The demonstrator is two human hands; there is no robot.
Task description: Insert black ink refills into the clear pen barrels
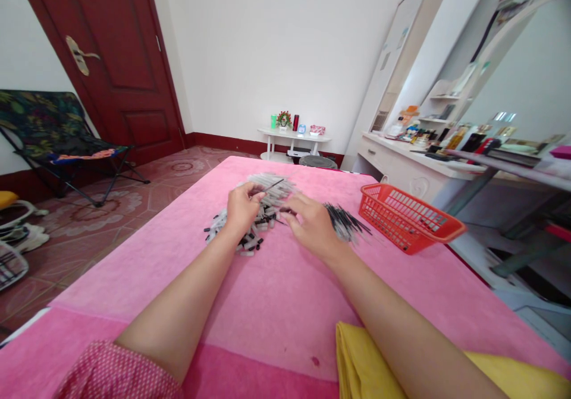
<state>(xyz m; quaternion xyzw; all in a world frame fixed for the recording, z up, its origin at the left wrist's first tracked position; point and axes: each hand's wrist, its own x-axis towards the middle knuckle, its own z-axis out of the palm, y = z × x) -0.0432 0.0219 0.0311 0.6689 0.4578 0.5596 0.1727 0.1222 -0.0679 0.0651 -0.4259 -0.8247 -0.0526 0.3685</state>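
Note:
My left hand (242,206) is closed in a pinch on a thin black stick (273,185) that points up and right over a heap of small grey and black tube pieces (250,226). Behind it lies a pile of clear tubes (272,186). My right hand (312,223) rests palm down on the pink cloth (267,304), fingers curled at the heap's right edge over something small I cannot make out. A bundle of thin black sticks (345,222) lies just right of that hand.
An orange plastic basket (408,217) sits at the table's right side. A yellow cloth (357,357) lies near me. A folding chair (53,137) and dark red door (116,60) stand left; a white dresser (401,161) with bottles is right, a small white table (294,137) behind.

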